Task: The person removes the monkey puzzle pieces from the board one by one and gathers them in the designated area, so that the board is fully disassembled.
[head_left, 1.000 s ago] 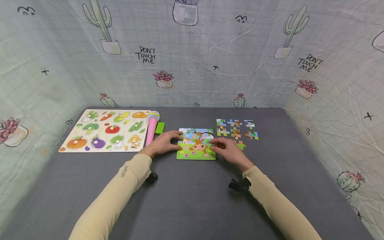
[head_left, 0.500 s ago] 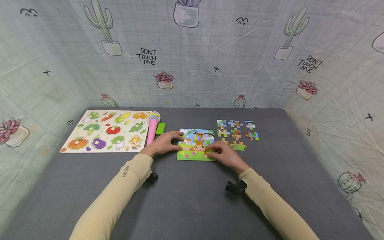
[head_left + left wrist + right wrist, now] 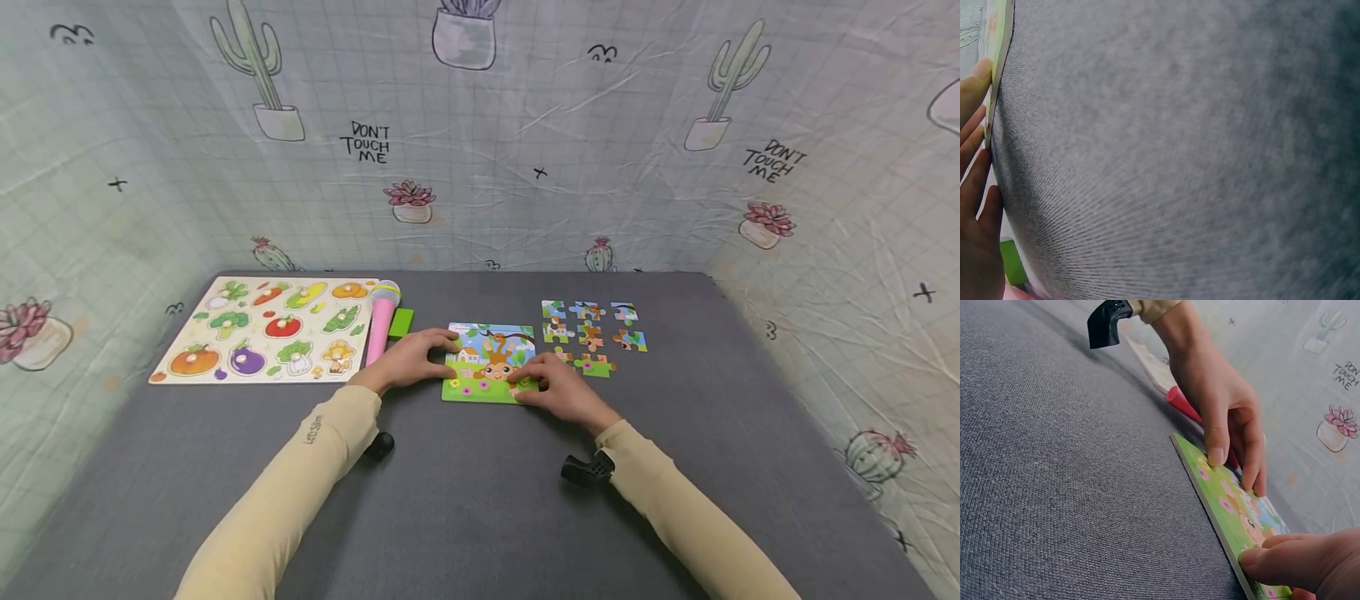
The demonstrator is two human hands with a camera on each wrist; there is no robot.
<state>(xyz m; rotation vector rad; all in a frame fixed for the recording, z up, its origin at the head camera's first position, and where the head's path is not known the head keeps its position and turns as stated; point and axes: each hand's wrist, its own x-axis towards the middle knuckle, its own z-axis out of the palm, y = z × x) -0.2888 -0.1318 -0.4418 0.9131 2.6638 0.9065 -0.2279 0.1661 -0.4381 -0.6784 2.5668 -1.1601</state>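
A flat puzzle board (image 3: 480,390) with a monkey, a house and flowers printed on it lies on the dark cloth. My left hand (image 3: 408,360) rests at its left side, the thumb near the lower left corner and the fingertips on the picture higher up. The right wrist view shows this left hand (image 3: 1219,394) from across the board. My right hand (image 3: 564,389) touches the lower right part of the board, thumb by the bottom edge and fingertips on the picture. Loose jigsaw pieces (image 3: 589,337) lie in rows right of the board, the nearest row partly hidden behind the right hand.
A large wooden vegetable puzzle (image 3: 262,342) lies at the back left. Beside it are a pink toy microphone (image 3: 381,321) and a green block (image 3: 401,322). A printed fabric curtain (image 3: 480,167) stands behind the table.
My right hand has slid left and down from the board's right edge onto its lower right part. The left hand has stayed at the left side.
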